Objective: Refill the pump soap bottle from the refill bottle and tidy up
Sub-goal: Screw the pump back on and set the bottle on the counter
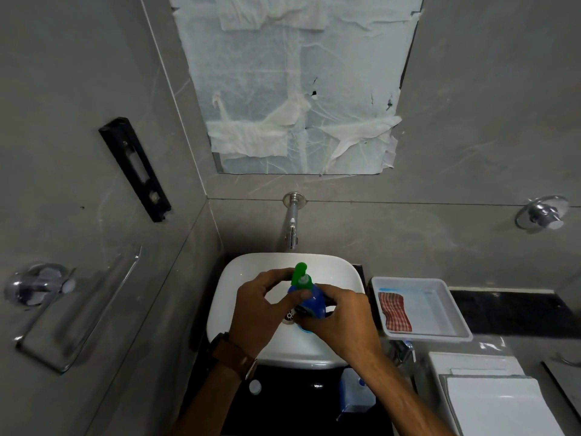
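A blue pump soap bottle (311, 302) with a green pump head (299, 275) is held over the white sink basin (232, 278). My right hand (342, 322) grips the bottle's body from the right. My left hand (257, 309) has thumb and fingers at the green pump collar. The refill bottle (353, 390), pale and translucent with a blue label, stands on the dark counter in front of the sink, under my right forearm. A small white cap (255, 387) lies on the counter near my left wrist.
A wall tap (291, 228) juts out above the basin. A white tray (452, 309) holding a red checked cloth (394, 311) sits right of the sink. A toilet cistern (490, 401) is at lower right, a towel rail (78, 306) on the left wall.
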The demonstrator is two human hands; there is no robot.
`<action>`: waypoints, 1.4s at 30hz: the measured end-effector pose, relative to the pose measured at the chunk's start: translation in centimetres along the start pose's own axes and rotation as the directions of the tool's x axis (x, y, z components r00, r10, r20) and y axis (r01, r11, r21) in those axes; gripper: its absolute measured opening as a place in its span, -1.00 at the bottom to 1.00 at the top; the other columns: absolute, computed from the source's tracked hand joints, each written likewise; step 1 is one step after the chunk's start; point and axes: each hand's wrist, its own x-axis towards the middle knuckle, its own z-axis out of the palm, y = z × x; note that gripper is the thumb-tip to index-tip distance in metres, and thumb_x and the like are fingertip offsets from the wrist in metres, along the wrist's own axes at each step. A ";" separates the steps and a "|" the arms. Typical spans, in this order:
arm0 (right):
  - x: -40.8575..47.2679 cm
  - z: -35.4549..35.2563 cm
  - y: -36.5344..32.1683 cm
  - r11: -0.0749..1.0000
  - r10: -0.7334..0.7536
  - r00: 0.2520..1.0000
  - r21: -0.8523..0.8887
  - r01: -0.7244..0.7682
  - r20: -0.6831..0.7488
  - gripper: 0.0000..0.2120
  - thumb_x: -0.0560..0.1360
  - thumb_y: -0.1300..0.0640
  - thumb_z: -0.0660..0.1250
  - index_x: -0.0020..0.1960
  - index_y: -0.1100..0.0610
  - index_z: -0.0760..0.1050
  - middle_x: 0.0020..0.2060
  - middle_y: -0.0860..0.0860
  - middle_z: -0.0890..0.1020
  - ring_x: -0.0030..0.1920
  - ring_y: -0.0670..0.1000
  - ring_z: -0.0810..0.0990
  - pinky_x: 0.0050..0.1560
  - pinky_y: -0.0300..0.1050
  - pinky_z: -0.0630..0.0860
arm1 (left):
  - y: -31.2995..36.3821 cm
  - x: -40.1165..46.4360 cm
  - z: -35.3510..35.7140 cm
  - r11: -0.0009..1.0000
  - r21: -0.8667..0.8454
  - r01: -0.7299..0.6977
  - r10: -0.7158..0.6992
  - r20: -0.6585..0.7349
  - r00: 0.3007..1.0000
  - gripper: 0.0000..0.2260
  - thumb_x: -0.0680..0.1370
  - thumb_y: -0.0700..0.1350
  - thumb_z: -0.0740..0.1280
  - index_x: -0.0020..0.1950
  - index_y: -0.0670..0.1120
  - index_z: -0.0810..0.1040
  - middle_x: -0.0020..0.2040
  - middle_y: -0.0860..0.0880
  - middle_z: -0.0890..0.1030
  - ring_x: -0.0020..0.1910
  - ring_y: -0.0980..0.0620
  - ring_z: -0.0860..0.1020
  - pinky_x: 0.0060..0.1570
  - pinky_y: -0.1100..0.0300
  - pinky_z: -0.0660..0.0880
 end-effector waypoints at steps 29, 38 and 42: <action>0.2 30.8 3.7 0.996 0.070 0.839 -0.085 -0.029 0.539 -0.51 0.39 0.15 0.54 0.33 0.02 0.65 0.12 0.05 0.77 0.15 0.11 0.72 0.15 -0.03 0.63 | -22.9 -16.4 -8.1 0.673 -0.171 0.719 -0.728 -0.325 0.604 -0.75 0.65 -0.09 0.28 0.31 0.11 0.54 0.21 0.10 0.63 0.18 0.21 0.58 0.21 0.26 0.51; -0.2 35.3 5.2 0.998 0.052 0.867 0.011 -0.067 0.496 -0.65 0.44 0.28 0.44 0.19 0.02 0.69 0.06 -0.01 0.76 0.10 0.03 0.70 0.04 -0.28 0.46 | -26.2 -16.4 -8.9 0.612 -0.131 0.780 -0.757 -0.382 0.530 -0.64 0.63 -0.07 0.30 0.44 -0.02 0.48 0.34 -0.01 0.58 0.32 0.01 0.53 0.36 -0.06 0.46; -0.3 36.1 6.1 0.998 0.032 0.875 0.032 -0.054 0.483 -0.57 0.43 0.31 0.45 0.25 0.02 0.67 0.15 -0.01 0.75 0.18 0.03 0.68 0.17 -0.31 0.44 | -26.5 -16.5 -8.9 0.612 -0.120 0.781 -0.752 -0.394 0.529 -0.65 0.62 -0.10 0.31 0.42 -0.01 0.50 0.32 -0.02 0.60 0.30 0.01 0.55 0.34 -0.06 0.47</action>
